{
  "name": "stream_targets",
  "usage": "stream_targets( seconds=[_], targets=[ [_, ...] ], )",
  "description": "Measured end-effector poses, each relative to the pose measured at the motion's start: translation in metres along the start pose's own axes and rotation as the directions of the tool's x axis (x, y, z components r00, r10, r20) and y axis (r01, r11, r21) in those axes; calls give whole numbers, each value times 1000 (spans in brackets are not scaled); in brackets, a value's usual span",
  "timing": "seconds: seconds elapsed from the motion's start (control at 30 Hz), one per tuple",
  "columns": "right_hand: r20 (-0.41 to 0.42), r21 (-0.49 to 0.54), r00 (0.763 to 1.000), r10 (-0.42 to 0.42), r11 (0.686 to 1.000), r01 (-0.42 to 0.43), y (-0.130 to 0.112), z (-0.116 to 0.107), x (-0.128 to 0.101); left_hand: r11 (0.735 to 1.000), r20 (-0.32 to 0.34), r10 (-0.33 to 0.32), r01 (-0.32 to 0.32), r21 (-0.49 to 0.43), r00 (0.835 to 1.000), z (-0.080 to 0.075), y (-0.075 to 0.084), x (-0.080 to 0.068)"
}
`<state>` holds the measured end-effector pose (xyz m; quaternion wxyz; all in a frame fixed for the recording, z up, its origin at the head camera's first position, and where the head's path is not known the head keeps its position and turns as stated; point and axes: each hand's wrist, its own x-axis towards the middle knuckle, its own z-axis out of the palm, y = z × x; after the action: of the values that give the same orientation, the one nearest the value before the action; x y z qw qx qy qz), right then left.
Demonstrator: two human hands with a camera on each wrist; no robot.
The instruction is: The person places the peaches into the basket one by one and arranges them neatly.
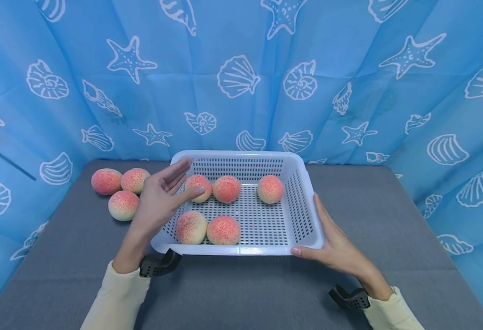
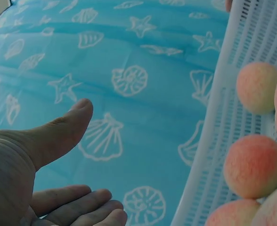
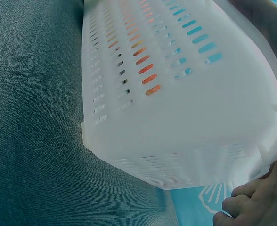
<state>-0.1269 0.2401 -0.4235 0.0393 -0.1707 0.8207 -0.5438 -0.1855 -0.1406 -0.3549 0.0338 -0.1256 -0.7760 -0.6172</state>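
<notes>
A white plastic basket (image 1: 266, 250) with slotted walls holds several pink and pale-yellow peaches (image 1: 224, 230), most of them toward its left half. My left hand (image 1: 158, 197) is over the basket's left end, fingers extended, thumb apart, and holds nothing. It overlaps the left rim and the edge of a peach (image 1: 200, 183) in the head view. With my right hand (image 1: 336, 243) I grip the basket's near right corner, thumb on the front rim and fingers along the right side. In the right wrist view, curled fingers (image 3: 244, 202) show by the basket's wall (image 3: 199, 113).
Three more peaches (image 1: 123, 206) lie close together on the grey tabletop (image 1: 361, 201), left of the basket. A blue curtain (image 1: 241, 46) with white shells and starfish hangs behind the table and at both sides. A black wrist mount (image 1: 160, 264) sits on each wrist.
</notes>
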Motion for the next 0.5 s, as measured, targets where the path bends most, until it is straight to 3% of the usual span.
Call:
stream_targets(
  seconds=[0.3,0.5],
  targets=[
    [1,5,1000,7,1000,-7,1,0,-1,999,-94,15,-11,51,995,-22,-6,-6],
    [4,8,1000,15,1000,-15,1,1,-1,998,-208,-13,27,62,978,-58,-10,-10]
  ],
)
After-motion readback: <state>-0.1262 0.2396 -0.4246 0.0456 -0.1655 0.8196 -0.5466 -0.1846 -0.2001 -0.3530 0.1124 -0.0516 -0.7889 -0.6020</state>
